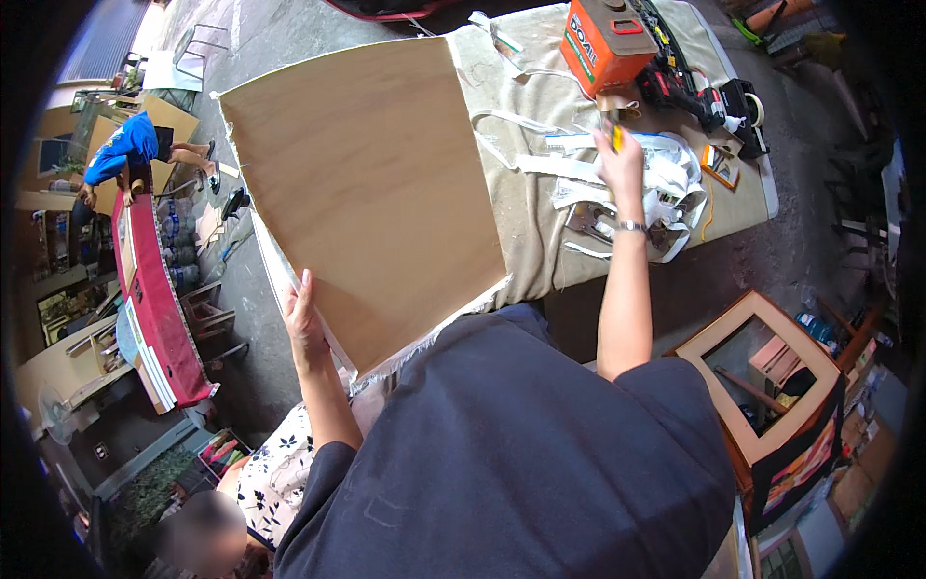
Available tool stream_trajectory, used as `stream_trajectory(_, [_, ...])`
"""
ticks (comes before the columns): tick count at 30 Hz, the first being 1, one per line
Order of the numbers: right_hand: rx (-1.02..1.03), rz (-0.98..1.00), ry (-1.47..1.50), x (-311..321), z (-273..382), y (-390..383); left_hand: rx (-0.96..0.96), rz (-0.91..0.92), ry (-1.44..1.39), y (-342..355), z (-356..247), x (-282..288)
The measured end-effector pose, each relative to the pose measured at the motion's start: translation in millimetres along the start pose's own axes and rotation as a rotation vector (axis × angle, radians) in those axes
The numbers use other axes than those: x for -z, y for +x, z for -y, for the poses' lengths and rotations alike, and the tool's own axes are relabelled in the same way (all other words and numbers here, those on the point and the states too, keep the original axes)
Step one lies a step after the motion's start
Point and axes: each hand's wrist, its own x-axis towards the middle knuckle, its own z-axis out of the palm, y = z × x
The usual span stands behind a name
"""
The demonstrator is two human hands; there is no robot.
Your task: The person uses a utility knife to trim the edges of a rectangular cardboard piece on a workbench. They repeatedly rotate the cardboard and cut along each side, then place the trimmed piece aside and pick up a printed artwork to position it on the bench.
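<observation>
A large brown panel point(367, 193), with frayed pale fabric along its edges, lies at an angle across the left part of the cloth-covered table point(531, 241). My left hand point(305, 326) grips the panel at its near left edge, thumb on top and the other fingers out of sight beneath. Over the table to the right, my right hand point(622, 169) is closed around a yellow utility knife point(617, 135), its tip hard to make out. Under and beside that hand is a tangle of white fabric strips point(666, 169).
An orange metal can point(606, 43) stands at the table's back, with a red and black cordless drill point(675, 92) beside it. A wooden frame point(757, 376) leans at the right. One person point(135, 150) bends over a red-covered table point(159, 289); another point(280, 473) is close on my left.
</observation>
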Motion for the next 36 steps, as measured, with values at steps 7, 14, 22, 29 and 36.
stream_trajectory(7, [0.169, 0.274, 0.507, -104.3, 115.8, 42.6, 0.021, 0.023, 0.09, -16.6, -3.8, -14.5])
stream_trajectory(14, [0.446, -0.155, -0.101, -96.7, 106.0, 60.1, 0.061, 0.113, 0.166, -28.9, -1.7, -5.7])
stream_trajectory(22, [0.596, -0.334, -0.339, -78.1, 93.4, 52.3, 0.098, 0.201, 0.159, -21.6, 6.4, -20.2])
stream_trajectory(29, [0.303, -0.491, -0.334, 14.6, 71.7, 87.5, 0.038, 0.009, 0.09, -12.8, 19.0, 54.9])
stream_trajectory(36, [0.275, -0.284, -0.73, 51.6, -11.8, 35.8, -0.096, -0.179, -0.179, -11.6, 34.6, 60.6])
